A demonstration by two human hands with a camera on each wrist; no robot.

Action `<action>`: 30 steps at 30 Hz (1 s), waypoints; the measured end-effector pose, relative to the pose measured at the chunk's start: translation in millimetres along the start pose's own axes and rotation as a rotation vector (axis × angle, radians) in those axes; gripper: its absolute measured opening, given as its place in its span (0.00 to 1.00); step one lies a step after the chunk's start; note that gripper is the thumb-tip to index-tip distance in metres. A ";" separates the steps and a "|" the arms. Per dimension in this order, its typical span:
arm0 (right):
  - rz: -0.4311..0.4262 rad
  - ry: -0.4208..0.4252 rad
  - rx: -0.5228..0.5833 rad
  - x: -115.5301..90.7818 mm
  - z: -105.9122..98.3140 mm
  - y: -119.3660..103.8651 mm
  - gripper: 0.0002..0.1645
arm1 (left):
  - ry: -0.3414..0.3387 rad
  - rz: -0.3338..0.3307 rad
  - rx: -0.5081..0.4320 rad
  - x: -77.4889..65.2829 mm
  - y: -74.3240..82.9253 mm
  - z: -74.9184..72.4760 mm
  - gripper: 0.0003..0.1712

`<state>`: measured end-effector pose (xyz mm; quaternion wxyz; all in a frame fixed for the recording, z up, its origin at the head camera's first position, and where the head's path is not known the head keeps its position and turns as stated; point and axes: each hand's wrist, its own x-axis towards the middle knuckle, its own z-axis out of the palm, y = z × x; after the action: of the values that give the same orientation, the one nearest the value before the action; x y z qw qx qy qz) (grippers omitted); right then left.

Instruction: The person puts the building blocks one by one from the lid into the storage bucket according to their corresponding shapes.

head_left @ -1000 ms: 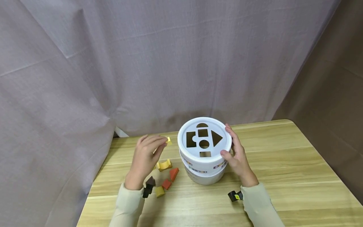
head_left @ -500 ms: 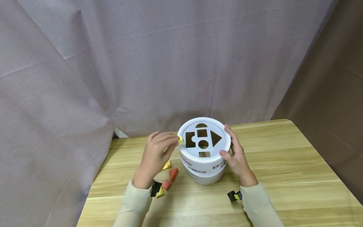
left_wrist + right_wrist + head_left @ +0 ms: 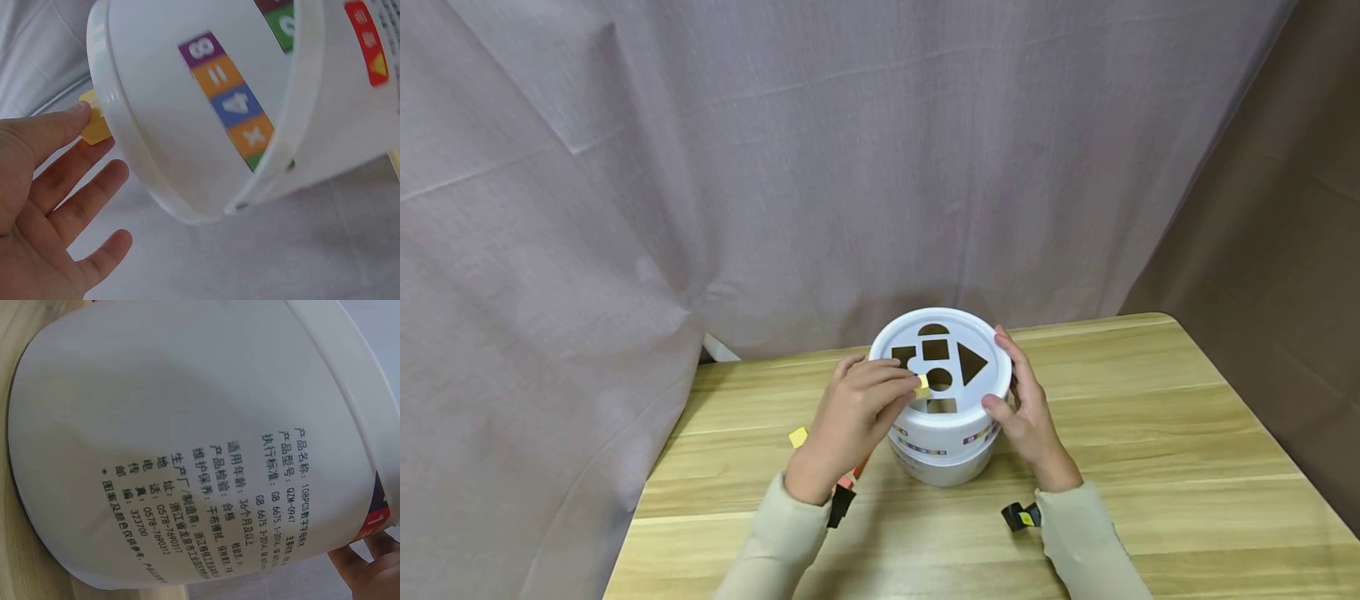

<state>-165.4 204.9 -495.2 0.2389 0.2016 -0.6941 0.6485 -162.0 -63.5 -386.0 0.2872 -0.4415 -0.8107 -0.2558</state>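
Note:
In the head view, a white bucket (image 3: pixel 946 473) stands upright on the wooden table. Its white lid (image 3: pixel 977 333) has cut-out holes, among them a circle, a square, a triangle and a notched shape. My left hand (image 3: pixel 856 408) pinches a small yellow block (image 3: pixel 923 386) between thumb and fingertips, over the lid beside the round hole. The left wrist view shows this yellow block (image 3: pixel 95 119) at the lid's rim, with the other fingers spread. At the bucket's right side my right hand (image 3: pixel 1033 421) grips the rim, thumb at the lid's near edge.
Another yellow block (image 3: pixel 798 437) lies on the wooden table (image 3: pixel 1165 450), left of my left wrist. Red blocks (image 3: pixel 846 482) show partly beneath that wrist; the arm hides others. Behind the table hangs a grey curtain (image 3: pixel 820 183).
My left hand has carried the yellow block rightward from beside the bucket to above the lid. The right hand and bucket have stayed almost still.

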 end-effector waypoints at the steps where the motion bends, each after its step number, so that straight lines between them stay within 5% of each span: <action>1: -0.001 0.000 -0.001 0.2 0.1 0.0 0.49 | -0.007 0.009 0.002 1.5 1.7 0.9 0.11; 13: 0.003 0.006 0.000 0.3 3.4 -1.0 0.49 | -0.084 0.035 0.013 6.2 14.0 13.6 0.11; 30: -0.003 -0.006 -0.002 -1.3 5.1 -0.7 0.49 | -0.095 -0.006 -0.021 -0.6 10.1 21.4 0.14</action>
<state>-164.3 199.7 -495.7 0.2381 0.2043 -0.6949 0.6471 -158.2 -44.7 -399.8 0.2431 -0.4538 -0.8219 -0.2439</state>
